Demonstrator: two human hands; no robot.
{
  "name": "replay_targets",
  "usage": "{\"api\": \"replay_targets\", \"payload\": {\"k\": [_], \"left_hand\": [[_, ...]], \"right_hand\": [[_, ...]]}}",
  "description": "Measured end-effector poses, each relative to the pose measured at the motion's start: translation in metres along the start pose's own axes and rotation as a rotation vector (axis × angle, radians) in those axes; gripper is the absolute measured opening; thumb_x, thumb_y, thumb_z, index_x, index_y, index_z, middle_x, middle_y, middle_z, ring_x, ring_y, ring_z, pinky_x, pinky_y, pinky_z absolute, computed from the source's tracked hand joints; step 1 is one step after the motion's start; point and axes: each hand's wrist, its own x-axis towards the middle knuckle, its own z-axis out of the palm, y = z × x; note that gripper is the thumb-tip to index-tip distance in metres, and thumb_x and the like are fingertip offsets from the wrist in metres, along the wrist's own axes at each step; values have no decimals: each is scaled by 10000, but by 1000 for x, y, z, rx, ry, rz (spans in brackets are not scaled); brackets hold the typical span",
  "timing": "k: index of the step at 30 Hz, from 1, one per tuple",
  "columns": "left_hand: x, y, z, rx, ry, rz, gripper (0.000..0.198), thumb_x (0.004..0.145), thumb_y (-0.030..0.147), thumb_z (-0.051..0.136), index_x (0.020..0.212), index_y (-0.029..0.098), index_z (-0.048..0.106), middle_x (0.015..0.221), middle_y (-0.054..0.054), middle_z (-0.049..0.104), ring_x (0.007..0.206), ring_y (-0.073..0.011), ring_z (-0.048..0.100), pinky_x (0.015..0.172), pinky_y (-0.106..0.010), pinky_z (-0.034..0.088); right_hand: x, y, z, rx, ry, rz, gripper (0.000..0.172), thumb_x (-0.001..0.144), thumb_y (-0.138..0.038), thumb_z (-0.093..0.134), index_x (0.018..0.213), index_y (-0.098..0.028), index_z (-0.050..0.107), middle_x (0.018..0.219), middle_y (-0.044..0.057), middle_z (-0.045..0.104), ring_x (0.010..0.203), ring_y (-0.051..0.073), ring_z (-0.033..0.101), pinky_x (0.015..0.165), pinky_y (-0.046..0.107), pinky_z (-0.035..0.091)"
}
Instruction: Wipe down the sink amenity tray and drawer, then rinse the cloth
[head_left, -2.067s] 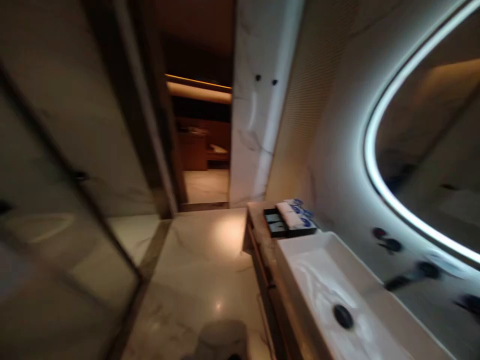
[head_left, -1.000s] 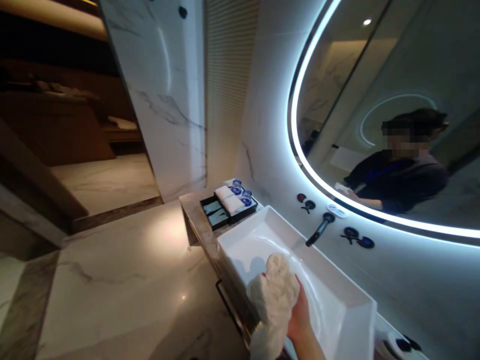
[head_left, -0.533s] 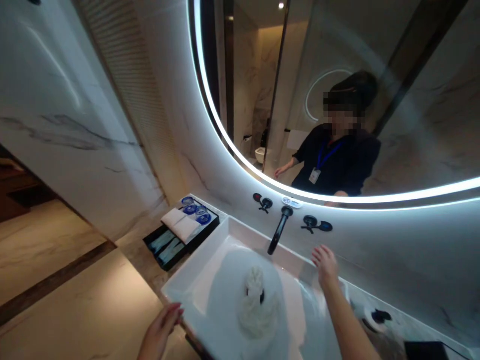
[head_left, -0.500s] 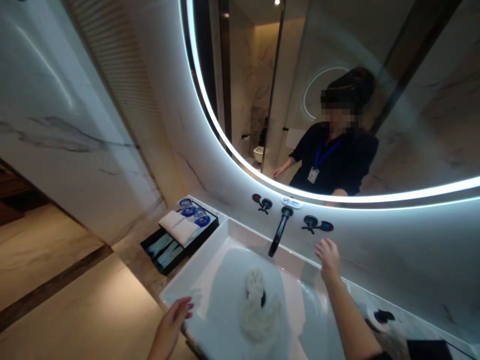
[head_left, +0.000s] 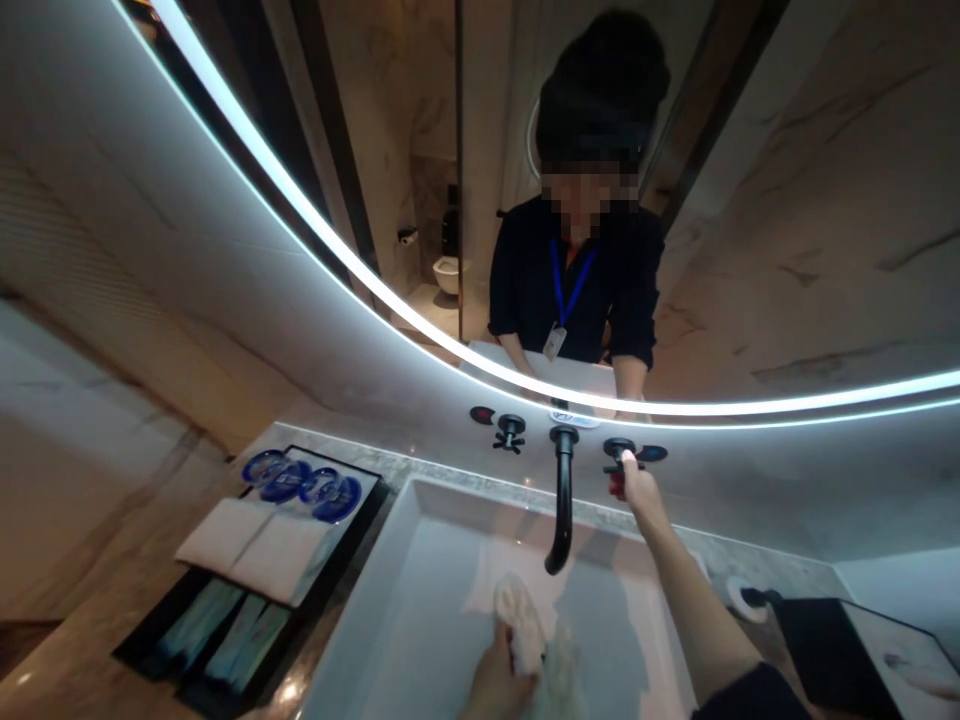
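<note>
My right hand [head_left: 636,487] reaches across the basin to the wall, its fingers closed round the right black cross-shaped tap handle [head_left: 618,450]. Down in the white washbasin [head_left: 397,590], my left hand [head_left: 496,682] grips a crumpled whitish cloth [head_left: 523,618]. Part of the cloth hangs to the right of that hand, blurred at the bottom of the view. Between the hands, a black spout [head_left: 563,500] juts from the wall over the basin. The left tap handle [head_left: 510,432] is untouched.
Left of the basin, a black tray [head_left: 360,505] holds blue-marked round packets, folded white cloths and pale packets. A lit oval mirror [head_left: 735,300] shows the person's reflection. On the right counter are a white roll-like item [head_left: 744,600] and a black box [head_left: 814,640].
My right hand has moved onto the right tap handle and closed. My left hand has moved from the basin's edge into it and taken hold of the cloth. The view has shifted closer.
</note>
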Motion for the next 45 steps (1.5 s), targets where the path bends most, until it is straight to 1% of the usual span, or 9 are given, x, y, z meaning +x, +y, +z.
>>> {"api": "replay_targets", "payload": {"k": [6,13,18,23,27,30,34,40,45], "left_hand": [[28,41,-20,166,54,137,524,685,69,512,1188,216,515,769,35,508,783,-164,548,694,-253,368],[24,32,-54,302,-30,24,419,596,150,627,985,211,484,633,55,483,686,-217,551,595,-291,279],[22,29,-44,300,14,-13,421,574,152,613,965,233,478,672,32,552,727,-240,600,607,-295,320],[37,31,-34,266,105,-20,312,643,146,607,935,194,509,938,-82,659,904,-246,628,724,-289,408],[56,40,-30,208,182,43,468,728,46,487,1185,138,453,1200,-136,620,1138,-198,579,904,-236,401],[69,47,-23,201,169,65,569,739,25,485,1297,100,401,1204,-151,619,1123,-207,584,902,-242,399],[79,44,-26,204,159,52,113,786,104,486,837,177,555,825,-53,632,838,-209,591,743,-280,382],[56,11,-69,95,161,92,308,794,448,448,581,232,391,597,22,415,653,-174,440,654,-306,323],[17,-11,-98,-36,116,135,403,647,621,520,697,221,505,650,21,484,696,-186,474,686,-305,374]], "right_hand": [[2,0,8,4,31,29,667,848,-711,196,541,-214,519,450,87,588,527,205,621,584,332,521],[-9,-15,-5,-200,-19,-91,676,841,-724,213,516,-219,524,519,145,615,706,305,677,763,446,528],[-16,-25,-11,-402,93,-107,581,838,-649,375,917,-142,647,828,265,694,986,458,638,906,681,382],[-28,-18,-10,-310,77,-210,624,853,-610,342,1219,-138,522,1117,218,670,1116,346,607,978,506,437],[-78,53,20,-12,175,-189,683,866,-565,288,1379,-117,340,1300,220,554,1225,293,537,1038,421,416],[-133,142,60,-172,-120,-20,559,779,-479,471,1240,-168,523,1274,227,574,1228,381,528,1055,502,384],[-177,218,90,-401,-388,55,458,672,-245,579,1129,-245,619,1134,170,638,1117,356,608,989,460,443],[-146,153,103,-212,-519,-298,454,681,-168,523,1104,-198,684,1133,142,661,1125,310,593,1022,416,428],[-130,117,140,-77,-568,-305,383,683,-174,563,1023,-267,712,1084,66,693,1106,269,582,1052,400,402]]}}
